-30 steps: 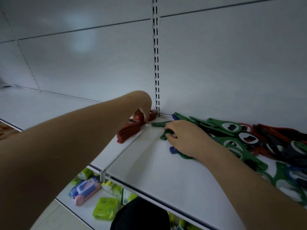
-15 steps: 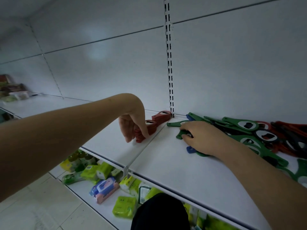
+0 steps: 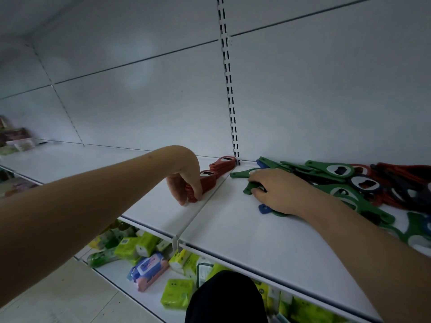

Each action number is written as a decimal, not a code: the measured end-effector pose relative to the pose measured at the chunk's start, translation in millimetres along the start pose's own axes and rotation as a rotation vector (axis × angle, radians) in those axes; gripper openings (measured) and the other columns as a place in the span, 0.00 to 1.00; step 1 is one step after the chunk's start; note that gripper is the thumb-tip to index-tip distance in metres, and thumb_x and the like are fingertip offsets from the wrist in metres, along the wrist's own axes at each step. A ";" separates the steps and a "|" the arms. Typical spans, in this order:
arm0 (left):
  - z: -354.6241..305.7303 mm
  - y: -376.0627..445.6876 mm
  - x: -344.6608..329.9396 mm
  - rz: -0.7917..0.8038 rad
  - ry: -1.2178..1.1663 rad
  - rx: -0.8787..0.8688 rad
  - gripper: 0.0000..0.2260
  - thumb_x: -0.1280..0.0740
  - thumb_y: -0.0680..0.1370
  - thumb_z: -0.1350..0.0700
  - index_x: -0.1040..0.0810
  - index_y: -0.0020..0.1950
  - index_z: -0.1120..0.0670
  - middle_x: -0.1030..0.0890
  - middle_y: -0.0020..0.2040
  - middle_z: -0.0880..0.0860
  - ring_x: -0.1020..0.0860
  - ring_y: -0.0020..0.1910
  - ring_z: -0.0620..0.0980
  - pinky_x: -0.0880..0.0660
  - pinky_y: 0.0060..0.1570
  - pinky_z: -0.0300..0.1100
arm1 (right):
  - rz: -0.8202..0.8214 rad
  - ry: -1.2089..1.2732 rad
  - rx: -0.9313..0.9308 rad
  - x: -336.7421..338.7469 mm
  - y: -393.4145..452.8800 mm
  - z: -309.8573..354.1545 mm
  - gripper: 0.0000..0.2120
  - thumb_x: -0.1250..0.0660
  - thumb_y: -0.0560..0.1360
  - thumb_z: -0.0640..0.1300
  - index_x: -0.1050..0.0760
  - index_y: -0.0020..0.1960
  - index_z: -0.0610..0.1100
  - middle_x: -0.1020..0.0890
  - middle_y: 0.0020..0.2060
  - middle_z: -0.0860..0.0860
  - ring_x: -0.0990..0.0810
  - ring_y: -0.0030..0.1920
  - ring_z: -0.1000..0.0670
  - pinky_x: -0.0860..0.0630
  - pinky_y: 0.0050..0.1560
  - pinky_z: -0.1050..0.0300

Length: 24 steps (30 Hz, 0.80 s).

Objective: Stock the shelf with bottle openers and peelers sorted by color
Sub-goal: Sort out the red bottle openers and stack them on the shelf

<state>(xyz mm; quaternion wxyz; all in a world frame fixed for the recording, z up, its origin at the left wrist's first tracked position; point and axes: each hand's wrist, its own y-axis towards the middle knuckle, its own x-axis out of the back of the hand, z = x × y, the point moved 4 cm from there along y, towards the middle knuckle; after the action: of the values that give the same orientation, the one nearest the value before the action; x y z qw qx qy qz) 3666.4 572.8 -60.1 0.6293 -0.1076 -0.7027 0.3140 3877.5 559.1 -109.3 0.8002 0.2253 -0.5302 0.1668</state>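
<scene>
Two short stacks of red bottle openers (image 3: 217, 170) lie on the white shelf (image 3: 233, 234) just left of the seam between panels. My left hand (image 3: 186, 185) grips the handle end of the nearer red stack, thumb on one side and fingers on the other. To the right, my right hand (image 3: 277, 190) rests on a green opener (image 3: 242, 174) and holds it with curled fingers; a blue one (image 3: 264, 209) peeks from under the palm. A mixed heap of green, red and dark blue openers (image 3: 363, 183) spreads along the back wall at right.
A slotted upright (image 3: 229, 89) runs up the back wall above the seam. A clip (image 3: 176, 243) sits at the shelf's front edge. On the lower shelf lie green tissue packs (image 3: 177, 292) and a wipes pack (image 3: 149, 268). Boxes (image 3: 14, 141) stand far left.
My left hand has slid the nearer red stack forward along the seam, away from the back wall. The right hand stays on the green opener. The camera has panned left.
</scene>
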 end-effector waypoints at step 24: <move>-224.9 -82.8 -59.2 -0.686 -0.083 -1.226 0.16 0.33 0.77 0.44 0.26 0.63 0.47 0.26 0.58 0.48 0.28 0.59 0.48 0.28 0.59 0.45 | -0.291 -0.116 -0.413 159.1 -106.8 -93.1 0.12 0.37 0.80 0.42 0.20 0.60 0.48 0.19 0.58 0.51 0.22 0.56 0.53 0.28 0.56 0.61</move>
<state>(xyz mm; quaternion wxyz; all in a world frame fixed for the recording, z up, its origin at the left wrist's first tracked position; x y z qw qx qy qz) 3911.6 544.6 -58.3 0.4912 -0.2032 -0.7708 -0.3511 4064.3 523.6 -13.2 0.8130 0.1401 -0.5601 -0.0752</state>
